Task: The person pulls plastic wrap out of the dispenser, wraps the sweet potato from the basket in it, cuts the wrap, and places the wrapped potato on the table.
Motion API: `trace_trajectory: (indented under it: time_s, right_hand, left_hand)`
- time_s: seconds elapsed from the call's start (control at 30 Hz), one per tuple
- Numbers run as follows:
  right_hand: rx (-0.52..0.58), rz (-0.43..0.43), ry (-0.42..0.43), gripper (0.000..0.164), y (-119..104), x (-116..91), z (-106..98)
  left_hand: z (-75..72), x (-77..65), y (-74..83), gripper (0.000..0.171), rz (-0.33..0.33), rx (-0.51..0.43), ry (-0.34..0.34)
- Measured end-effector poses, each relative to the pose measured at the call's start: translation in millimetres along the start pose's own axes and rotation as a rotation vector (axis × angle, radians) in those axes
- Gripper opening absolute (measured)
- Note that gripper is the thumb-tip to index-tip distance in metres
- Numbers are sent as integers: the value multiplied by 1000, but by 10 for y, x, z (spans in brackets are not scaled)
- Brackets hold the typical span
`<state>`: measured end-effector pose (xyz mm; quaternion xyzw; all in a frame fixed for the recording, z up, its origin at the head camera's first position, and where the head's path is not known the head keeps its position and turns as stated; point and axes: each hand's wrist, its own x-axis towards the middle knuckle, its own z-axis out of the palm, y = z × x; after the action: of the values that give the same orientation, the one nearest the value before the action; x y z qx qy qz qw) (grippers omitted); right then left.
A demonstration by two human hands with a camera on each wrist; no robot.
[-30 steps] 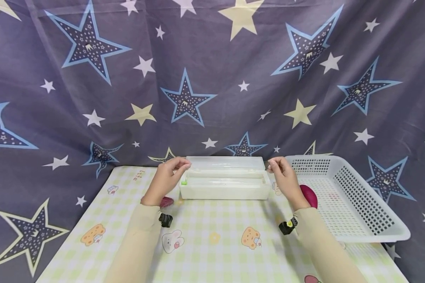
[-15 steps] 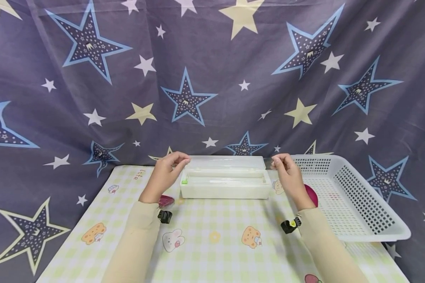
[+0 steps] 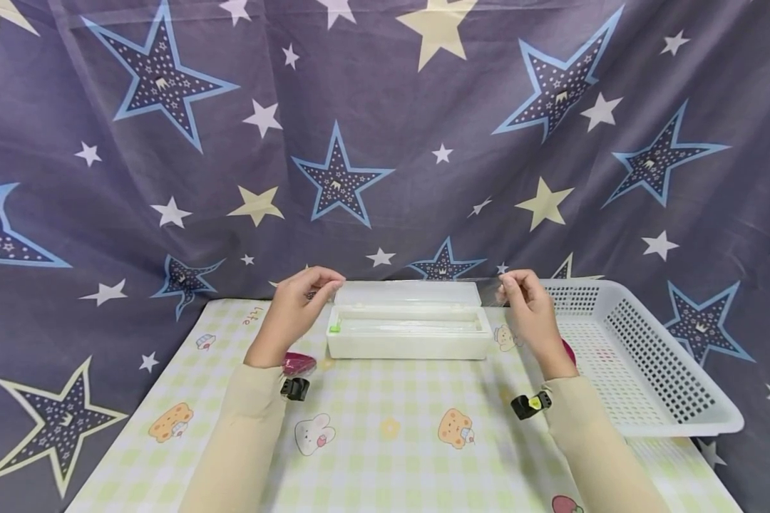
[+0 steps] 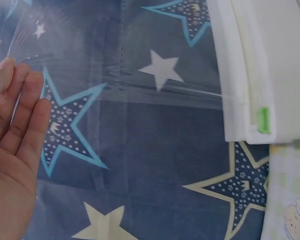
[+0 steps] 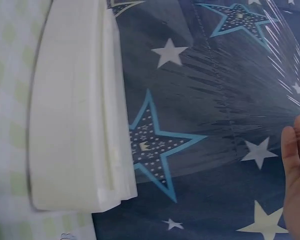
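A white plastic wrap dispenser box (image 3: 407,347) sits at the back middle of the table, its translucent lid (image 3: 407,293) tipped back. From it a clear sheet of plastic wrap (image 4: 125,82) stretches out, with creases fanning toward my fingers. My left hand (image 3: 295,313) pinches one corner between thumb and fingers, just above the box's left end. The other corner is pinched by my right hand (image 3: 534,317), beyond the box's right end. In the right wrist view the wrap (image 5: 215,85) is pulled taut. A green slider (image 4: 263,120) marks the box's left end.
A white perforated basket (image 3: 676,367) stands at the right of the table. Behind my left wrist lies a dark red item (image 3: 299,364); another dark red thing (image 3: 570,350) is mostly hidden by my right forearm. A star-patterned curtain (image 3: 385,107) hangs behind the table.
Both hands have risen and moved slightly apart, drawing the plastic wrap up and away from the box. The right hand has shifted further right. The box stays put.
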<state>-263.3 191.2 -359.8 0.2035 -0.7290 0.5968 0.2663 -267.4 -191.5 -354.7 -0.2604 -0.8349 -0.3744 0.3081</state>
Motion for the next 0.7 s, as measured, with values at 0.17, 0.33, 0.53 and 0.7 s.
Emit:
trace_trajectory:
  time_s: [0.17,0.33,0.53,0.7]
  right_hand:
    - [31,-18,16,17,-44,22,1]
    - [35,-39,14,17,-61,13,0]
    - [43,-79,15,17,-118,32,-16]
    - [46,-101,33,18,-203,53,-23]
  left_hand:
    - [-48,18,54,10,12,24,10]
    - [-74,9,85,10,14,33,11]
    - [-105,29,134,9,54,33,41]
    - [-158,69,194,9,99,22,72]
